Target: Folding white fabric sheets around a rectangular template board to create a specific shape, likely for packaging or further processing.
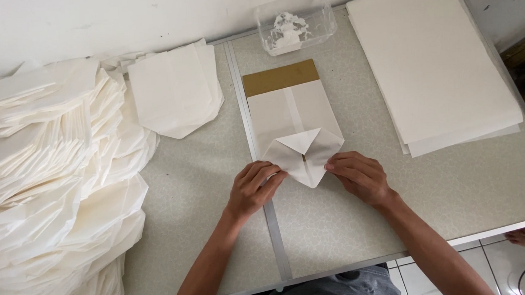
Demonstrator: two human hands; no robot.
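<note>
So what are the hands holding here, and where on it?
Both press one folded white paper bag flat: left hand at the diamond fold's left corner, right hand at its right corner.

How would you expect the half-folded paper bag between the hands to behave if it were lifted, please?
The paper bag looks thin and flat, so it is probably light and floppy. Its folded flaps may spring open once the left hand and right hand let go. It likely creases easily.
</note>
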